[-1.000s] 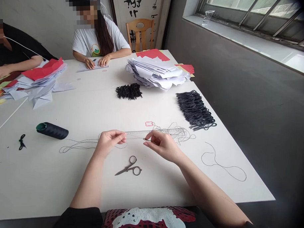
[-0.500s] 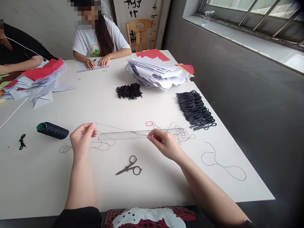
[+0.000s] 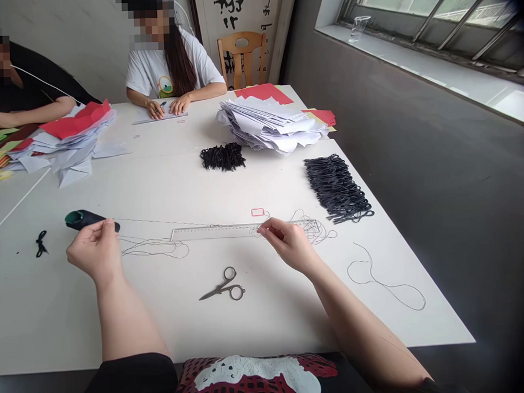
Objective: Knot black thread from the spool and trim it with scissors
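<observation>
A thin dark thread [image 3: 160, 221] runs taut between my two hands above the white table. My left hand [image 3: 96, 248] pinches one end of it and partly covers the black thread spool [image 3: 88, 218] lying behind. Over the right part of a clear ruler [image 3: 215, 232], my right hand [image 3: 287, 241] pinches the thread between thumb and fingertips. Loose loops of thread [image 3: 161, 250] lie near the ruler's left end, and a tangle of thread [image 3: 317, 232] covers its right end. Nearer to me lie metal scissors [image 3: 224, 288], touched by neither hand.
Black looped cords lie in a large bundle [image 3: 337, 188] and a smaller bundle [image 3: 223, 156]. One knotted cord [image 3: 41, 244] is at left, a loose thread [image 3: 379, 284] at right. Beyond stands a paper stack [image 3: 270, 124]. Two people sit at the far side, one writing [image 3: 168, 108].
My left hand has moved left, to in front of the spool, and the thread between my hands is drawn out longer. My right hand has barely shifted.
</observation>
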Demonstrator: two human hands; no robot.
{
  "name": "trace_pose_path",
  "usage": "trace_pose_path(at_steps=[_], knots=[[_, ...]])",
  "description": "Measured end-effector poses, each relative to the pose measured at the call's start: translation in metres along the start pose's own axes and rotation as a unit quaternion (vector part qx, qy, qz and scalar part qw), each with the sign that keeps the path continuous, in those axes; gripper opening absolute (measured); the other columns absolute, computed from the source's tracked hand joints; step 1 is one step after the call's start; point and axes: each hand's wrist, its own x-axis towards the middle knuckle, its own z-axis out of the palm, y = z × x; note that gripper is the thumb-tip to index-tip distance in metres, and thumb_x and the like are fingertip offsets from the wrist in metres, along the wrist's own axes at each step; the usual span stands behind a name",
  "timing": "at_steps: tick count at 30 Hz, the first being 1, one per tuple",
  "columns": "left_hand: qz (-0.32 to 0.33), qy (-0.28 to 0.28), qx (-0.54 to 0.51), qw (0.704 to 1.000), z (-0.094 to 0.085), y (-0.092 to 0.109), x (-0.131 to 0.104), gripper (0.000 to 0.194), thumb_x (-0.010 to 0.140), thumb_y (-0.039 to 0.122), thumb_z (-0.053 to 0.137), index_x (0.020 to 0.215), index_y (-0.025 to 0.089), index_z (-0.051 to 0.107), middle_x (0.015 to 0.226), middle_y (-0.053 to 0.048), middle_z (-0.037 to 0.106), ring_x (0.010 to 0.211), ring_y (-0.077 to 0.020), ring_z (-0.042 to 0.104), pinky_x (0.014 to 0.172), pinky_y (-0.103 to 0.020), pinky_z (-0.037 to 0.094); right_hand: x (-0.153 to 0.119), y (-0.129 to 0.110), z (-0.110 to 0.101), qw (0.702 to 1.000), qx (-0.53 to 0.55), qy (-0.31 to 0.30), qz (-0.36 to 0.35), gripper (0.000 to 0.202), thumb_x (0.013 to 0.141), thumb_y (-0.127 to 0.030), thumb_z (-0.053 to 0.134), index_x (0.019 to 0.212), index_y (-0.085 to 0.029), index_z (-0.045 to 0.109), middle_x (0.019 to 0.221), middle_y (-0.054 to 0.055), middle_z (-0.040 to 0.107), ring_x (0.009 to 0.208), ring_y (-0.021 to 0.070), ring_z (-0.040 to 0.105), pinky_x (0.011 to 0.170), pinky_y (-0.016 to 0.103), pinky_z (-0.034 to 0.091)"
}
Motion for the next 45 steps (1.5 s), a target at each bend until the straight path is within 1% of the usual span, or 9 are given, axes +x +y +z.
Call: trace_pose_path(at_steps=[6, 10, 13, 16, 22, 28, 32, 37, 45], knots=[[0.029, 0.026, 0.064, 0.997, 0.001, -0.019, -0.001, 0.025, 0.078, 0.016, 0.059, 0.102, 0.012, 0.063, 0.095, -0.010, 0.065, 0.097, -0.0263, 0.062, 0.087, -0.043, 0.049, 0.000, 0.000, 0.000, 1.000, -0.003, -0.004, -0.004, 0.022, 0.092, -0.035, 0.048, 0.078, -0.020, 0.056, 0.054, -0.006, 0.039, 0.050, 0.0092, 0.032, 0.052, 0.024, 0.029], [0.079, 0.058, 0.145, 0.985, 0.023, -0.017, -0.012, 0.039, 0.075, 0.013, 0.058, 0.113, 0.013, 0.066, 0.112, -0.014, 0.064, 0.104, -0.0288, 0.060, 0.097, -0.044, 0.043, 0.000, 0.001, 0.002, 1.000, -0.005, -0.006, -0.005, 0.022, 0.092, -0.035, 0.049, 0.078, -0.020, 0.056, 0.055, -0.006, 0.040, 0.050, 0.0088, 0.033, 0.052, 0.024, 0.029], [0.089, -0.151, 0.067, 0.982, 0.049, 0.002, -0.039, 0.048, 0.076, 0.018, 0.056, 0.123, 0.020, 0.064, 0.109, -0.007, 0.068, 0.060, -0.0132, 0.057, 0.068, -0.031, 0.051, 0.000, 0.001, 0.004, 1.000, 0.004, -0.005, -0.012, 0.023, 0.093, -0.035, 0.049, 0.078, -0.019, 0.056, 0.055, -0.006, 0.039, 0.050, 0.0085, 0.032, 0.052, 0.024, 0.028], [0.063, -0.413, -0.028, 0.908, 0.069, 0.021, -0.070, 0.047, 0.079, 0.020, 0.053, 0.124, 0.023, 0.064, 0.125, -0.009, 0.063, 0.048, -0.0068, 0.048, 0.052, -0.027, 0.047, -0.001, 0.002, 0.003, 0.999, 0.025, 0.012, -0.030, 0.023, 0.093, -0.036, 0.049, 0.079, -0.019, 0.056, 0.054, -0.006, 0.037, 0.049, 0.0082, 0.030, 0.051, 0.024, 0.028], [-0.080, -0.535, -0.102, 0.835, 0.085, 0.020, -0.086, 0.039, 0.081, 0.023, 0.059, 0.120, 0.019, 0.066, 0.115, -0.011, 0.066, 0.087, -0.0190, 0.067, 0.076, -0.033, 0.057, -0.004, 0.003, 0.001, 0.996, 0.053, 0.037, -0.055, 0.024, 0.094, -0.039, 0.049, 0.084, -0.019, 0.058, 0.054, -0.006, 0.036, 0.048, 0.0080, 0.031, 0.049, 0.024, 0.027], [-0.121, -0.497, -0.182, 0.840, 0.088, 0.014, -0.077, 0.026, 0.080, 0.038, 0.068, 0.086, 0.013, 0.073, 0.085, -0.009, 0.070, 0.074, -0.0169, 0.065, 0.070, -0.033, 0.058, -0.003, 0.003, -0.003, 0.996, 0.010, 0.074, -0.052, 0.020, 0.093, -0.033, 0.050, 0.080, -0.019, 0.058, 0.057, -0.004, 0.044, 0.050, 0.0091, 0.037, 0.051, 0.025, 0.032], [-0.074, -0.424, -0.225, 0.874, 0.085, 0.018, -0.080, 0.026, 0.081, 0.038, 0.067, 0.084, 0.013, 0.073, 0.081, -0.008, 0.069, 0.062, -0.0125, 0.060, 0.060, -0.028, 0.056, -0.003, 0.006, -0.004, 0.986, -0.122, -0.056, -0.097, 0.028, 0.093, -0.029, 0.050, 0.069, -0.019, 0.061, 0.078, 0.005, 0.063, 0.074, 0.0167, 0.056, 0.068, 0.032, 0.043], [0.035, -0.369, -0.186, 0.910, 0.085, 0.024, -0.094, 0.021, 0.087, 0.028, 0.059, 0.093, 0.016, 0.074, 0.086, -0.007, 0.070, 0.063, -0.0120, 0.061, 0.060, -0.026, 0.056, -0.005, 0.006, 0.012, 0.968, -0.210, 0.033, -0.136, 0.022, 0.093, -0.018, 0.043, 0.090, -0.019, 0.065, 0.103, 0.011, 0.062, 0.090, 0.0230, 0.056, 0.081, 0.044, 0.044], [0.297, -0.304, -0.091, 0.901, 0.091, 0.026, -0.112, 0.036, 0.089, 0.010, 0.050, 0.119, 0.022, 0.066, 0.082, -0.002, 0.068, 0.069, -0.0116, 0.062, 0.063, -0.024, 0.054, -0.006, 0.001, 0.040, 0.996, 0.018, 0.024, -0.086, 0.012, 0.092, -0.031, 0.054, 0.096, -0.021, 0.057, 0.092, 0.006, 0.058, 0.078, 0.0157, 0.054, 0.066, 0.031, 0.050]])
